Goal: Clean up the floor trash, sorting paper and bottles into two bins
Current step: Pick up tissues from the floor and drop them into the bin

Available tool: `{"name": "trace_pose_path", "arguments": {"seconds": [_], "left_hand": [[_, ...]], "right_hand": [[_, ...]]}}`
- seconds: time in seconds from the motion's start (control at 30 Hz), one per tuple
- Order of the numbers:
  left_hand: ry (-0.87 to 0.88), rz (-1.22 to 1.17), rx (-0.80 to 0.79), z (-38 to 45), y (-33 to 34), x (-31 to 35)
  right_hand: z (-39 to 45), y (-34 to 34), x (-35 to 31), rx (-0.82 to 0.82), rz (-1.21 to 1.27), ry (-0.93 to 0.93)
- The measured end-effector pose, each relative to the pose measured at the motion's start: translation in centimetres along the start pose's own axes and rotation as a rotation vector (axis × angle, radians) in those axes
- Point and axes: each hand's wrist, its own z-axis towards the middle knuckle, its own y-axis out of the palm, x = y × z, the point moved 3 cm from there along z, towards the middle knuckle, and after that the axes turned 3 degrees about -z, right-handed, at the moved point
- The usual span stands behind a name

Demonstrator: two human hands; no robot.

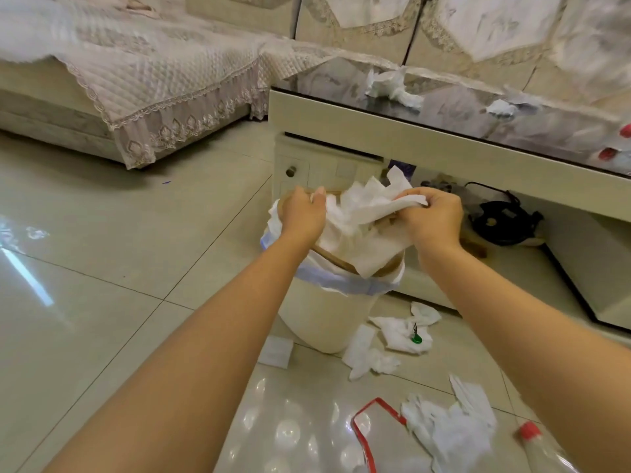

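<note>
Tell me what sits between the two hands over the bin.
Head view: a wad of white paper fills the gap between the left hand and right hand, above the bin.

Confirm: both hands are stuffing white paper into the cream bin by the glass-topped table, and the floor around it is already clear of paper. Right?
Not quite. The head view shows both hands, left and right, on the white paper at the cream bin, but crumpled paper lies on the floor.

Cream round bin [324,322] upright on the tiles, lined with a pale blue-edged bag, heaped with white tissue [362,227], crumpled tissues [403,332] strewn beside it, red-capped clear bottle [543,448] lying at lower right
</note>
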Motion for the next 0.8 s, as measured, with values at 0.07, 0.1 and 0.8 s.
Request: {"name": "trace_pose_path", "arguments": {"seconds": [0.07,0.1,0.8], "left_hand": [[0.015,-0.05,-0.034,0.0,-0.1,-0.6],[0.025,-0.077,-0.055,0.0,-0.1,-1.1],[0.24,-0.22,0.008,-5.4,-3.0,-3.5]], "right_hand": [[0.7,0.3,0.5,0.022,-0.013,0.005],[1.0,0.4,0.6,0.037,-0.023,0.003],[-2.9,3.3,0.7,-0.315,-0.308,-0.317]]}}
